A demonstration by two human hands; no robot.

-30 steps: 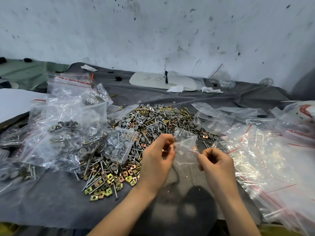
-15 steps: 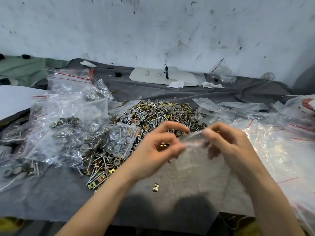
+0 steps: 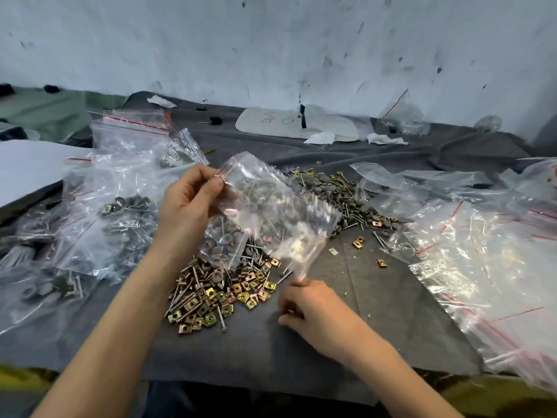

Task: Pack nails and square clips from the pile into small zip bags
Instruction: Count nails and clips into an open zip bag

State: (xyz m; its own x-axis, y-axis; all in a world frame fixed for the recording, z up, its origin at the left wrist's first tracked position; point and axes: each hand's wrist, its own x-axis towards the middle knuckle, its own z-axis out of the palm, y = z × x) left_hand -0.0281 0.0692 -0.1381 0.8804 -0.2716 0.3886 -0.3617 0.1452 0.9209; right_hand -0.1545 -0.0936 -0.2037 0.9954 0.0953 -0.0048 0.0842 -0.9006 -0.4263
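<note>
White board (image 3: 325,128) at back: red handwriting, one "O"-like mark, rest unreadable.

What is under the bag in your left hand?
The pile: nails poke out beneath the clear bag, and gold clips lie nearer you. The bag is blurred and shiny, so what lies right behind it is hard to make out.

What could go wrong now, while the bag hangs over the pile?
The left hand pinches the zip bag by one top corner only; blurred and tilted, it could slip or spill anything inside. Stray clips lie apart from the pile and may be missed.
</note>
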